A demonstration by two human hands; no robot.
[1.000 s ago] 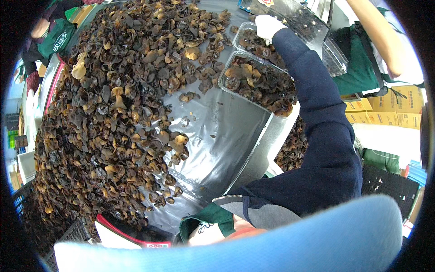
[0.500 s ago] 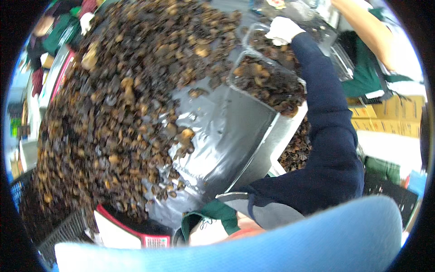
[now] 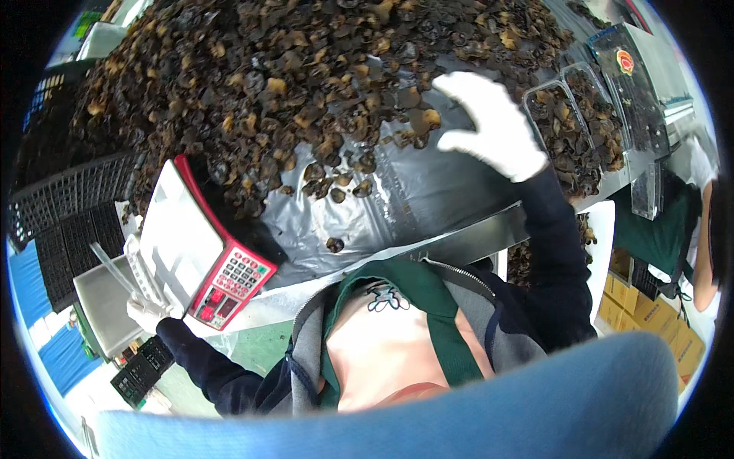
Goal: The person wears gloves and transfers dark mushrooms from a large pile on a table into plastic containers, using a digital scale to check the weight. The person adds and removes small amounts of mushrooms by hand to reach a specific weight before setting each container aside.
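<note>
A wide heap of dark brown wood ear mushrooms (image 3: 306, 84) covers the sheeted table. Over its right side my white-gloved right hand (image 3: 493, 130) is empty, thumb spread from the fingers. Two clear plastic trays (image 3: 547, 86) filled with mushrooms stand just right of this hand. At the lower left, my gloved left hand (image 3: 147, 312) is closed on a clear plastic tray (image 3: 115, 268), seen mostly edge-on; its fingers are partly hidden. Beside this hand is a red and white weighing scale (image 3: 180, 229) with a keypad.
Black plastic crates (image 3: 76, 187) and a pale bin (image 3: 107, 302) stand at the left. A metal-sided machine (image 3: 634, 92) is at the far right. Below the table's right edge, a white tub (image 3: 602, 237) holds more mushrooms. Cardboard boxes (image 3: 650, 321) and another person's arm (image 3: 705, 252) are beyond.
My view has swung left, bringing the scale and my left hand into sight. My right hand has left the filled trays and opened over the sheet.
</note>
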